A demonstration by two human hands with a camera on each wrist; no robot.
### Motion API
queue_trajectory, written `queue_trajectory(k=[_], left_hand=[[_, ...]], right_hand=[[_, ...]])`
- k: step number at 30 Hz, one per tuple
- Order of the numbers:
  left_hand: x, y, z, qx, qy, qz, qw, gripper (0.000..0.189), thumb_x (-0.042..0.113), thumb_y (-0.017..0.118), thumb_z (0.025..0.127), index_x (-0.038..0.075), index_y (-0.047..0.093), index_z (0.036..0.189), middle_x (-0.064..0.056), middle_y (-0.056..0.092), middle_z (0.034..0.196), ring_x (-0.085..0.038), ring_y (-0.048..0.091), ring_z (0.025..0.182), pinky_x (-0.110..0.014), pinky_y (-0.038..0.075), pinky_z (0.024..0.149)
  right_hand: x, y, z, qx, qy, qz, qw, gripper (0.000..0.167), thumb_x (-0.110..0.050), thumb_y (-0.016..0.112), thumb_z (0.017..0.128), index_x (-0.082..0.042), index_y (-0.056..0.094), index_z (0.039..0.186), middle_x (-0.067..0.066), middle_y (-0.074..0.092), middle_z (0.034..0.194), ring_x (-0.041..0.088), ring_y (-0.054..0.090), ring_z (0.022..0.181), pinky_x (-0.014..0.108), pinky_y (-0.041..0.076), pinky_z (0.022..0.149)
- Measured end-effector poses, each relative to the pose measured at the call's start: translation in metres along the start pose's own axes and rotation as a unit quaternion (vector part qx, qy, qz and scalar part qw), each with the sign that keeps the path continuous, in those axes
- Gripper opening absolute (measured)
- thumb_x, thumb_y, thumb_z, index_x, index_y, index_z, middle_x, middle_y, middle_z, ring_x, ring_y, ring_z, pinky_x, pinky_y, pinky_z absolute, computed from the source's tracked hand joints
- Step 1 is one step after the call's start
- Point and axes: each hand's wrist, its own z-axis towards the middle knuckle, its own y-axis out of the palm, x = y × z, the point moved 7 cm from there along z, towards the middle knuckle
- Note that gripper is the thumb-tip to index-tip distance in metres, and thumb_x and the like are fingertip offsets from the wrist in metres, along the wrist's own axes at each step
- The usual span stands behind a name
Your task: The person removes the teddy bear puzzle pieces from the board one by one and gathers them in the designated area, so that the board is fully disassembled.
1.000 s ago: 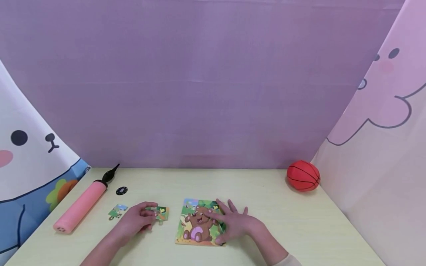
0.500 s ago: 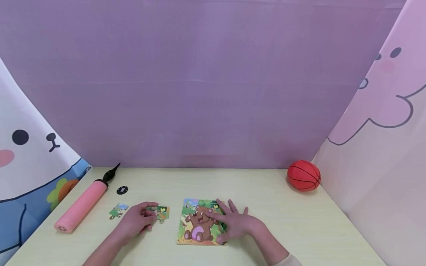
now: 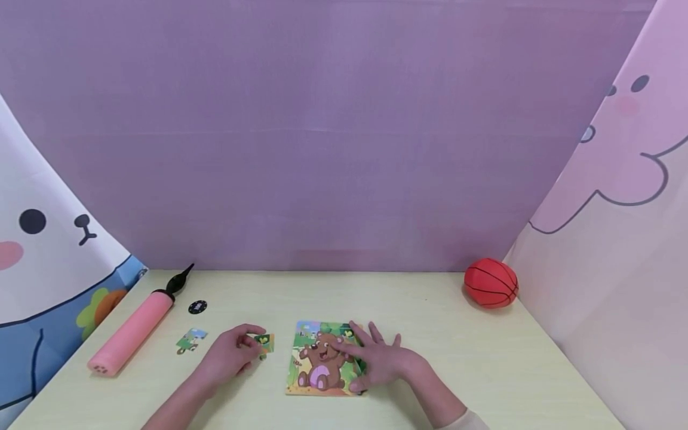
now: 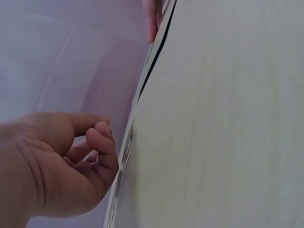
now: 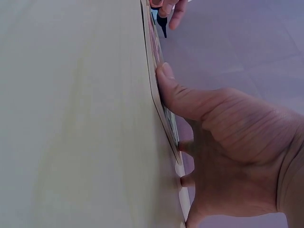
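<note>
A bear jigsaw puzzle (image 3: 318,358) lies flat on the table in the head view. My right hand (image 3: 381,359) rests on its right side, fingers spread and straight; the right wrist view has its thumb along the puzzle's edge (image 5: 153,61). Left of the puzzle, my left hand (image 3: 231,355) has loosely curled fingers over a jigsaw piece (image 3: 266,342), covering its left part. Its fingertips sit close beside the flat pieces (image 4: 124,154) in the left wrist view, with nothing seen between them. Another jigsaw piece (image 3: 192,340) lies behind the left hand.
A pink hand pump (image 3: 131,334) with a black nozzle lies along the table's left side. Near it is a round black chip (image 3: 197,307). A red ball (image 3: 491,283) sits at the back right, and a purple cloth (image 3: 333,149) hangs behind the table (image 3: 462,358).
My left hand has shifted slightly to the right, covering more of the jigsaw piece. The right hand and the bear puzzle have stayed in place.
</note>
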Motion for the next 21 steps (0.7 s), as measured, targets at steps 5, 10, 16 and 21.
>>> queue_trajectory(k=[5, 10, 16, 21], left_hand=[[0.005, 0.022, -0.003, -0.051, 0.015, -0.011, 0.9985, 0.035, 0.003, 0.071, 0.091, -0.001, 0.063, 0.125, -0.008, 0.06, 0.087, -0.016, 0.051, 0.059, -0.024, 0.043, 0.049], [0.01, 0.044, -0.004, -0.105, 0.047, -0.027, 0.993, 0.04, 0.004, 0.073, 0.09, -0.003, 0.061, 0.127, -0.007, 0.061, 0.083, -0.015, 0.052, 0.058, -0.024, 0.045, 0.05], [0.015, 0.06, -0.002, -0.131, 0.058, -0.045, 0.9887, 0.043, 0.004, 0.073, 0.088, -0.004, 0.059, 0.128, -0.008, 0.062, 0.084, -0.014, 0.051, 0.058, -0.022, 0.043, 0.049], [0.016, 0.066, 0.001, -0.13, 0.055, -0.029, 0.9896, 0.046, 0.003, 0.074, 0.086, -0.004, 0.06, 0.129, -0.006, 0.061, 0.079, -0.012, 0.048, 0.053, -0.022, 0.04, 0.048]], right_hand=[[0.0, 0.001, 0.0, -0.003, -0.002, 0.004, 1.0, 0.08, -0.051, 0.073, 0.087, -0.047, 0.032, 0.156, 0.007, 0.004, 0.169, 0.048, 0.002, 0.15, 0.088, 0.008, 0.097], [0.0, 0.001, 0.0, -0.008, 0.002, 0.014, 0.9999, 0.08, -0.05, 0.073, 0.088, -0.047, 0.031, 0.156, 0.009, 0.003, 0.169, 0.048, 0.001, 0.15, 0.087, 0.006, 0.098], [-0.001, 0.0, -0.001, -0.016, 0.001, 0.017, 0.9997, 0.08, -0.05, 0.07, 0.088, -0.044, 0.031, 0.157, 0.011, 0.0, 0.169, 0.048, -0.001, 0.15, 0.087, 0.006, 0.098], [-0.001, 0.0, 0.0, -0.016, 0.004, 0.017, 0.9997, 0.078, -0.047, 0.071, 0.089, -0.045, 0.032, 0.156, 0.01, 0.002, 0.169, 0.047, 0.0, 0.15, 0.087, 0.007, 0.098]])
